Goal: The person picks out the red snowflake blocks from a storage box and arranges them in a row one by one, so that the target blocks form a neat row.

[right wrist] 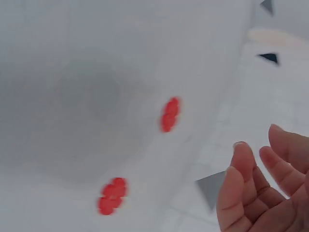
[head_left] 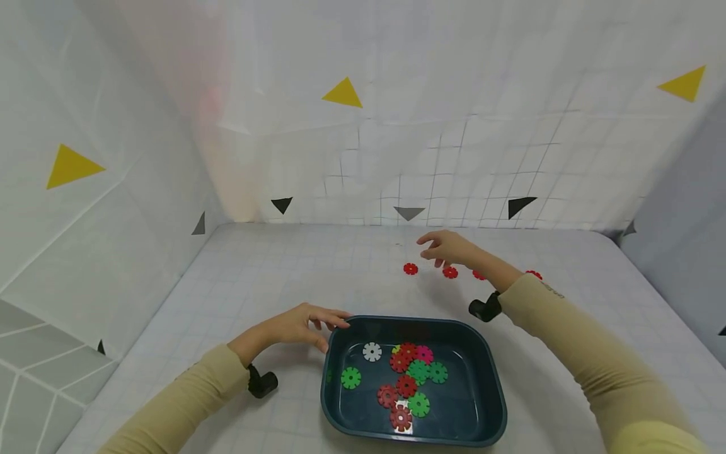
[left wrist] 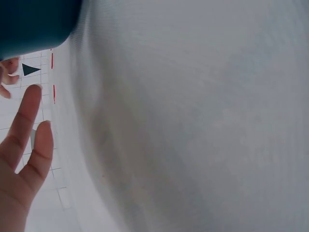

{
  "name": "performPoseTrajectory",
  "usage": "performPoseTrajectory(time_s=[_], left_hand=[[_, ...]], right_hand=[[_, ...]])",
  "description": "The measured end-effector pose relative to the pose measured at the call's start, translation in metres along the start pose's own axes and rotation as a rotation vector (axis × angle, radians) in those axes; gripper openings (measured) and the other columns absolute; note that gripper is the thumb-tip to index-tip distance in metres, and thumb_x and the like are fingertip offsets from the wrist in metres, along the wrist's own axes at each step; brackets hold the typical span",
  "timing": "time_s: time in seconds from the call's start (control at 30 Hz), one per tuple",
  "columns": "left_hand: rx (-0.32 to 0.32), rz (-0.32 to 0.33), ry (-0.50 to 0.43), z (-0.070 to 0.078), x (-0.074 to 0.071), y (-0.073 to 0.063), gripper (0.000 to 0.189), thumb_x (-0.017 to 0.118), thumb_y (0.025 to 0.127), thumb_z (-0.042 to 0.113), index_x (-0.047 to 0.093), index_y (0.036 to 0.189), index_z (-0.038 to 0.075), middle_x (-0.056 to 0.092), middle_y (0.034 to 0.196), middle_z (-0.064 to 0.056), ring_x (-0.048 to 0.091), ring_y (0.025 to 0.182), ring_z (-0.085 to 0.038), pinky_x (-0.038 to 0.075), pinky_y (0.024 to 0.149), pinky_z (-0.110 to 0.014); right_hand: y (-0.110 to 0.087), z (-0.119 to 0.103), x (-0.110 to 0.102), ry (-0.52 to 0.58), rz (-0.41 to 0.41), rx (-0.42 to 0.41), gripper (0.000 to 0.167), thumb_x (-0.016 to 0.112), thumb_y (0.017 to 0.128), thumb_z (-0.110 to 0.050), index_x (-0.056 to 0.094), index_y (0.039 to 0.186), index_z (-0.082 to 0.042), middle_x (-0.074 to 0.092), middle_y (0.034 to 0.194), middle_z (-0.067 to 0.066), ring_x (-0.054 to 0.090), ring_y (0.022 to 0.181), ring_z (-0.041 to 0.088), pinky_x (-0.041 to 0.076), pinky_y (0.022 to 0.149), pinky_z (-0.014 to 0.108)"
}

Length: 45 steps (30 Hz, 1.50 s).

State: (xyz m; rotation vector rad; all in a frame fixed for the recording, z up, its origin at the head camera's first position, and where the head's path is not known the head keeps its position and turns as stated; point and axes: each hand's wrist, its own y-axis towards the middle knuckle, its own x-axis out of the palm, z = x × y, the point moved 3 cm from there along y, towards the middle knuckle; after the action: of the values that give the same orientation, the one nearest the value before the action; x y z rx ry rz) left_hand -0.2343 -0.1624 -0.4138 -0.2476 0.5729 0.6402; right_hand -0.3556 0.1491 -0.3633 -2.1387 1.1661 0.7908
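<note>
A dark blue tray holds several flower-shaped notched discs: a white disc, a green disc, and a cluster of red, green and pink ones. My left hand is at the tray's far left corner, fingers extended at the rim and thumb beside the left wall. Whether it presses on the rim, I cannot tell. Beyond the tray, my right hand hovers over the table with loosely bent fingers and holds nothing. Below it lie a red disc and a second red disc, spaced apart.
Further right in the same row are a third red disc and another red disc, partly hidden by the right forearm. White sheets with yellow and dark triangles enclose the white table at the back and sides.
</note>
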Motion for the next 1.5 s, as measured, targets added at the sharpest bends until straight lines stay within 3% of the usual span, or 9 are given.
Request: performPoseTrajectory(time_s=[0.17, 0.33, 0.53, 0.83, 1.1, 1.37, 1.5], left_hand=[[0.016, -0.003, 0.005, 0.001, 0.0, 0.0, 0.052, 0.07, 0.078, 0.032, 0.059, 0.124, 0.01, 0.046, 0.137, -0.01, 0.052, 0.099, -0.016, 0.041, 0.082, -0.036], [0.012, 0.003, 0.006, 0.001, -0.001, -0.001, 0.051, 0.071, 0.078, 0.03, 0.059, 0.123, 0.01, 0.047, 0.137, -0.01, 0.052, 0.099, -0.017, 0.041, 0.081, -0.038], [-0.009, 0.003, -0.007, 0.0, 0.0, -0.001, 0.053, 0.072, 0.077, 0.033, 0.059, 0.123, 0.011, 0.046, 0.138, -0.006, 0.052, 0.1, -0.018, 0.04, 0.082, -0.038], [-0.005, 0.006, -0.011, 0.002, 0.0, -0.001, 0.053, 0.072, 0.076, 0.031, 0.059, 0.123, 0.011, 0.046, 0.138, -0.007, 0.052, 0.1, -0.014, 0.04, 0.082, -0.037], [0.017, 0.001, 0.007, 0.0, -0.001, 0.0, 0.052, 0.07, 0.078, 0.031, 0.059, 0.124, 0.01, 0.046, 0.138, -0.01, 0.051, 0.099, -0.014, 0.041, 0.082, -0.038], [0.023, -0.001, 0.005, -0.001, -0.001, 0.001, 0.052, 0.07, 0.079, 0.029, 0.058, 0.124, 0.008, 0.046, 0.138, -0.01, 0.051, 0.099, -0.014, 0.041, 0.083, -0.041], [0.022, -0.001, 0.011, 0.0, -0.001, 0.001, 0.05, 0.07, 0.08, 0.027, 0.057, 0.124, 0.007, 0.046, 0.137, -0.012, 0.051, 0.099, -0.014, 0.041, 0.083, -0.041]], right_hand=[[-0.024, -0.022, -0.008, 0.008, 0.018, -0.036, 0.041, 0.057, 0.091, -0.021, 0.049, 0.127, -0.003, 0.061, 0.108, 0.02, 0.061, 0.07, 0.019, 0.052, 0.067, 0.032], [-0.044, -0.038, -0.005, 0.052, 0.011, -0.062, 0.04, 0.057, 0.09, -0.023, 0.051, 0.125, -0.004, 0.064, 0.101, 0.014, 0.059, 0.068, 0.018, 0.05, 0.064, 0.03], [-0.065, -0.056, 0.007, 0.091, -0.03, -0.109, 0.039, 0.058, 0.09, -0.023, 0.053, 0.124, -0.005, 0.065, 0.096, 0.01, 0.058, 0.067, 0.018, 0.051, 0.066, 0.036], [-0.092, -0.075, 0.037, 0.106, -0.12, -0.209, 0.037, 0.061, 0.088, -0.022, 0.055, 0.121, -0.004, 0.066, 0.09, 0.01, 0.06, 0.066, 0.019, 0.05, 0.063, 0.032], [-0.102, -0.079, 0.074, 0.109, -0.254, -0.288, 0.036, 0.064, 0.086, -0.019, 0.057, 0.119, -0.006, 0.065, 0.086, 0.003, 0.061, 0.067, 0.025, 0.051, 0.062, 0.027], [-0.105, -0.083, 0.107, 0.089, -0.387, -0.317, 0.036, 0.067, 0.083, -0.012, 0.058, 0.116, -0.002, 0.066, 0.08, -0.002, 0.06, 0.07, 0.008, 0.049, 0.064, 0.02], [-0.103, -0.082, 0.119, 0.017, -0.418, -0.332, 0.033, 0.068, 0.082, -0.012, 0.06, 0.114, -0.006, 0.066, 0.078, -0.005, 0.058, 0.07, 0.003, 0.048, 0.064, 0.018]])
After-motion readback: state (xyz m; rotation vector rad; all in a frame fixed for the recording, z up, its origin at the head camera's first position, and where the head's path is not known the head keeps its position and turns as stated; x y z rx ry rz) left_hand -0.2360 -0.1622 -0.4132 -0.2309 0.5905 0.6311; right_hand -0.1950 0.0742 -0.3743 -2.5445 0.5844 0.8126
